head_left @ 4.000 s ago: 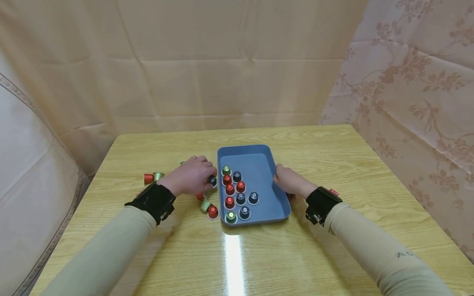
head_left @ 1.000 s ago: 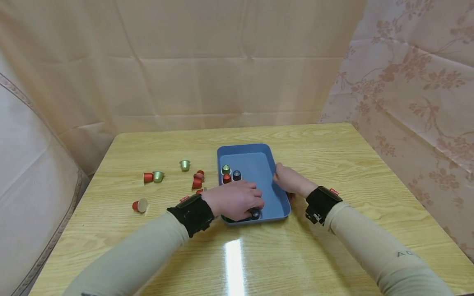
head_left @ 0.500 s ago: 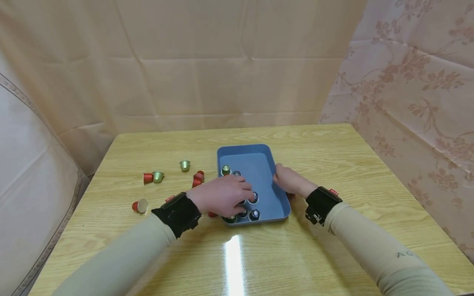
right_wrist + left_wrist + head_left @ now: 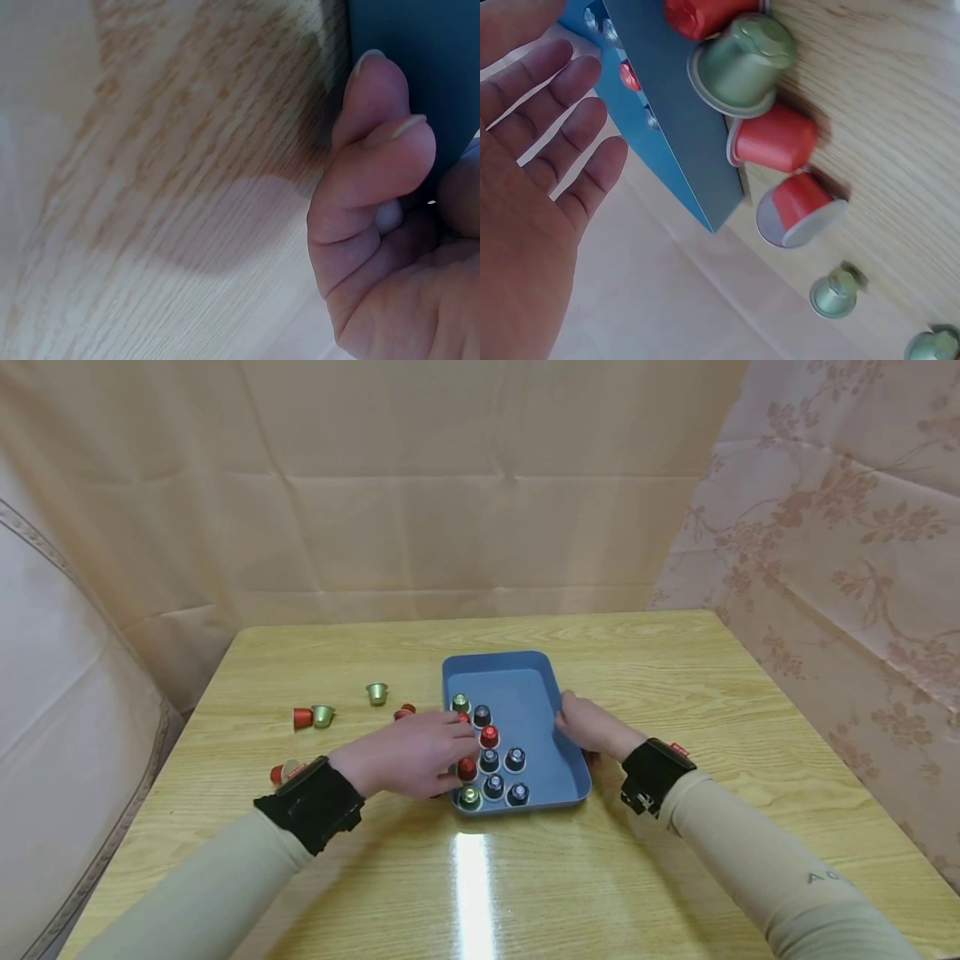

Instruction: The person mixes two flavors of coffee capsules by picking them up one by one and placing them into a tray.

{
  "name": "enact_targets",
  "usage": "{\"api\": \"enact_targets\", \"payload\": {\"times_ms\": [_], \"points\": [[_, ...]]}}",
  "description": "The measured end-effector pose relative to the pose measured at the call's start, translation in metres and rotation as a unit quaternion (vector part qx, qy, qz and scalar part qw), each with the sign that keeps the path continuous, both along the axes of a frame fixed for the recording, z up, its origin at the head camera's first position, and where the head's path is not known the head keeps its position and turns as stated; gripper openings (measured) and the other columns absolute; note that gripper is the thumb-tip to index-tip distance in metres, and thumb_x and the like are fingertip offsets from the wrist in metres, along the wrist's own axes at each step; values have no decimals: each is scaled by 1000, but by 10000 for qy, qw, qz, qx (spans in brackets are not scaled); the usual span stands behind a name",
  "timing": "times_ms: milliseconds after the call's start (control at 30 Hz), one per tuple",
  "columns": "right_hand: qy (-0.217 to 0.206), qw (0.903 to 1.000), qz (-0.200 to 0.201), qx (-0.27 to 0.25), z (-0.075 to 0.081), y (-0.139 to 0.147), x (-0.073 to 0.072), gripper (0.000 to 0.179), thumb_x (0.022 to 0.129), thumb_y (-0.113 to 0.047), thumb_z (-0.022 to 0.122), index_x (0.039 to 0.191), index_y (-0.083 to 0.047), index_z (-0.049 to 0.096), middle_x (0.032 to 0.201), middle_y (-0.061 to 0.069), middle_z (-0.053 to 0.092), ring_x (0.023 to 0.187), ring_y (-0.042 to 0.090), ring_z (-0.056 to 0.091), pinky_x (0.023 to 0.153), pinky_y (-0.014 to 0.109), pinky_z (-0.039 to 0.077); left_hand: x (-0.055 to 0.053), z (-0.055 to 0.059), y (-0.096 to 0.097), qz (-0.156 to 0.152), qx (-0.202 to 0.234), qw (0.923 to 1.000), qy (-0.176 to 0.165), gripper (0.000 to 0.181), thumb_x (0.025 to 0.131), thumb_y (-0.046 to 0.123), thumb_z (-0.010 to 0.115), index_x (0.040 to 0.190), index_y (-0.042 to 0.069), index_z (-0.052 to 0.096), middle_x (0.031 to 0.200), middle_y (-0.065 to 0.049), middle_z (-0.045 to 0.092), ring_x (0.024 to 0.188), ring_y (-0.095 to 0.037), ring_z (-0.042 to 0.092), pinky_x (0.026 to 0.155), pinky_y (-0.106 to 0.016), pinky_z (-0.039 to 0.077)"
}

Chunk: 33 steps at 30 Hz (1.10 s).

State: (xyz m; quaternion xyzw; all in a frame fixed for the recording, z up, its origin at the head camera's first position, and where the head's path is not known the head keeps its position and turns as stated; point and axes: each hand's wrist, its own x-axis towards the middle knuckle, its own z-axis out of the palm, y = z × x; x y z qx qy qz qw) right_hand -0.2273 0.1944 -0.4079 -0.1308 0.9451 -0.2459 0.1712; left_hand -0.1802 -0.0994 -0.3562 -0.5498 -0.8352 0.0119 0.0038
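My left hand (image 4: 408, 752) hovers over the left rim of a blue tray (image 4: 525, 693), holding nothing. Its fingers (image 4: 570, 135) look extended and loose in the left wrist view. Inside the tray, coffee capsules stand base up: dark ones (image 4: 517, 793), red ones (image 4: 489, 736) and green ones (image 4: 469, 797). Some are hidden behind my left hand. Against the tray's outer left wall lie a green capsule (image 4: 742, 67) and red capsules (image 4: 776, 139). With curled fingers (image 4: 375, 172) against the side wall, my right hand (image 4: 592, 725) grips the tray's right edge.
Farther left on the wooden table (image 4: 637, 660) lie a green capsule (image 4: 377, 693), a red one (image 4: 302, 718) touching another green one (image 4: 322, 716), and a red one (image 4: 277, 774) partly behind the left wrist strap. Curtains hang behind the table.
Four seconds ago my left hand held a dark capsule beside the tray. That capsule now stands in the tray's near row, and the hand has drawn back left. My right hand stays put.
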Motion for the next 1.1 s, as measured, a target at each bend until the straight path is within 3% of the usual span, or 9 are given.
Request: {"api": "enact_targets", "payload": {"times_ms": [167, 333, 467, 767, 1100], "points": [[-15, 10000, 11, 34, 0, 0, 0, 24, 101, -8, 31, 115, 11, 35, 64, 18, 58, 34, 23, 55, 35, 38, 49, 3, -1, -10, 184, -7, 9998, -45, 33, 85, 36, 71, 108, 14, 60, 98, 3, 63, 90, -17, 47, 81, -34, 46], [-44, 9999, -26, 90, 0, 0, 0, 26, 102, -9, 31, 117, 11, 34, 65, 17, 58, 35, 22, 55, 35, 36, 49, 5, -3, -18, 359, 142, 9990, -237, 30, 83, 35, 73, 102, 15, 61, 94, 4, 60, 87, -16, 46, 78, -34, 45], [-66, 9999, -50, 95, 2, -1, 1, 27, 102, -10, 31, 119, 12, 33, 65, 17, 58, 35, 22, 55, 34, 35, 49, 5, -6, -22, 422, 106, 9990, -126, 30, 83, 37, 73, 99, 16, 61, 90, 6, 55, 85, -16, 45, 76, -34, 44], [-46, 10000, -20, 59, 2, 0, 1, 29, 102, -9, 30, 120, 13, 32, 63, 17, 57, 34, 23, 55, 34, 35, 48, 4, -14, -25, 559, -21, 9980, -291, 37, 80, 44, 76, 107, 20, 69, 112, 3, 63, 95, -17, 48, 83, -38, 46], [-89, 9999, -69, 38, 1, 0, 1, 29, 102, -9, 29, 122, 12, 32, 63, 17, 58, 34, 23, 55, 34, 37, 49, 2, -24, -28, 393, -65, 9992, 96, 28, 82, 39, 75, 101, 20, 70, 100, 5, 63, 90, -17, 48, 78, -37, 45]]}}
